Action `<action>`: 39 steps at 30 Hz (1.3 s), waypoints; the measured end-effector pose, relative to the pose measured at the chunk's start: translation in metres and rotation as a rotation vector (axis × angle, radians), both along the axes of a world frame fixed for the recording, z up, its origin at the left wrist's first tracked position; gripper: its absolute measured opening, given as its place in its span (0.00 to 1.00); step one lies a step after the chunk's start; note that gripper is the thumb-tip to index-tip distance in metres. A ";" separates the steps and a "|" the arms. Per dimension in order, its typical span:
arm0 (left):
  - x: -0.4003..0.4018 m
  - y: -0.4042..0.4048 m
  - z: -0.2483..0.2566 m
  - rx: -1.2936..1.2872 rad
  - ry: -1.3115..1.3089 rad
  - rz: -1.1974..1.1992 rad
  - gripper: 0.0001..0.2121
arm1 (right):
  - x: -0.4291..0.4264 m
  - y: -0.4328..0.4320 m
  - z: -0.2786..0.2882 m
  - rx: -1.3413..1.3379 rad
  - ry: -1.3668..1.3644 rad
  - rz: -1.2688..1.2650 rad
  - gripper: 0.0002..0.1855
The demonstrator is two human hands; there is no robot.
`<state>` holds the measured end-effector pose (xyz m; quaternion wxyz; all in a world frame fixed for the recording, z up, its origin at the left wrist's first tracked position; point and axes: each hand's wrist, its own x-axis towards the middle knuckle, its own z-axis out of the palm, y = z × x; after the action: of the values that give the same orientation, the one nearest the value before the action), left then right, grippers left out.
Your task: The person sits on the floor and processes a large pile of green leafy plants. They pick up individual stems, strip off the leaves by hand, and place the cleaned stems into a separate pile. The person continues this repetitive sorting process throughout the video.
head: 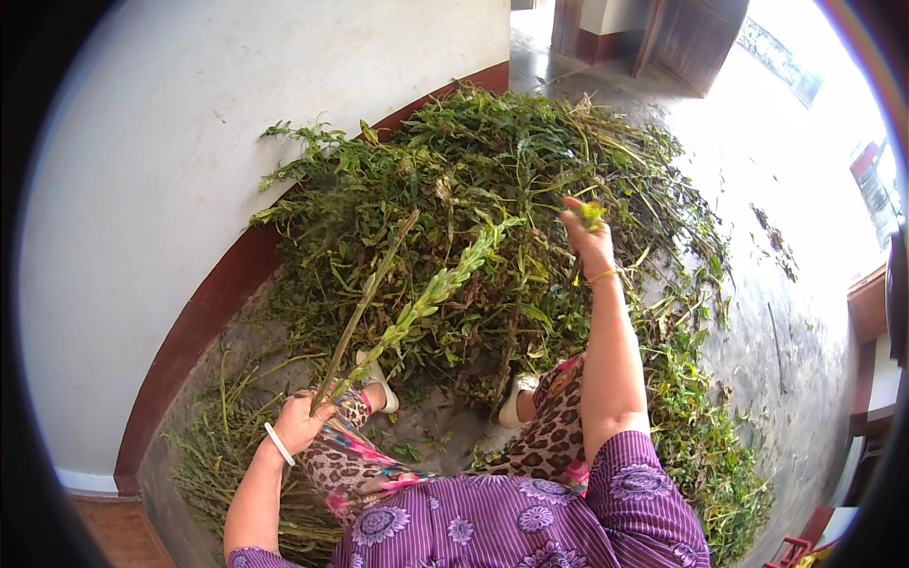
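Two plant stalks are gripped near their lower ends in my left hand (304, 420), above my knee on the left side. One is a green stalk with seed pods (437, 287); the other is a bare brownish stalk (369, 295). My right hand (588, 238) is held out over the right part of a large heap of cut leafy plants (454, 192). A small yellow-green leaf bit (591, 215) is at its fingers; whether they grip it is blurred.
A pile of stripped stalks (213, 461) lies on the floor at the left. Loose leaves (703, 454) spread along my right side. A white wall with a dark red base (184, 341) borders the heap at the left; a wooden door (689, 42) stands at the back.
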<state>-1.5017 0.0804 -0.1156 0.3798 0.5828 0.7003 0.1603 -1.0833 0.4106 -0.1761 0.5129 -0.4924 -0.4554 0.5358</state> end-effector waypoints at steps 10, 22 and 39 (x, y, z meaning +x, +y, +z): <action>0.021 -0.006 0.022 0.183 0.288 -0.115 0.15 | -0.041 0.008 -0.032 -0.095 -0.687 0.206 0.46; 0.018 -0.023 0.034 0.257 0.544 -0.061 0.16 | -0.007 0.024 -0.080 0.012 -1.171 -0.346 0.10; -0.120 -0.182 -0.065 0.434 0.334 1.158 0.18 | 0.275 -0.079 -0.090 -0.475 -0.930 -0.292 0.36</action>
<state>-1.6221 -0.1016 -0.1805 -0.0093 0.1909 0.9031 0.3845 -0.8087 0.3314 -0.2662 0.2011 -0.8380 -0.4277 0.2727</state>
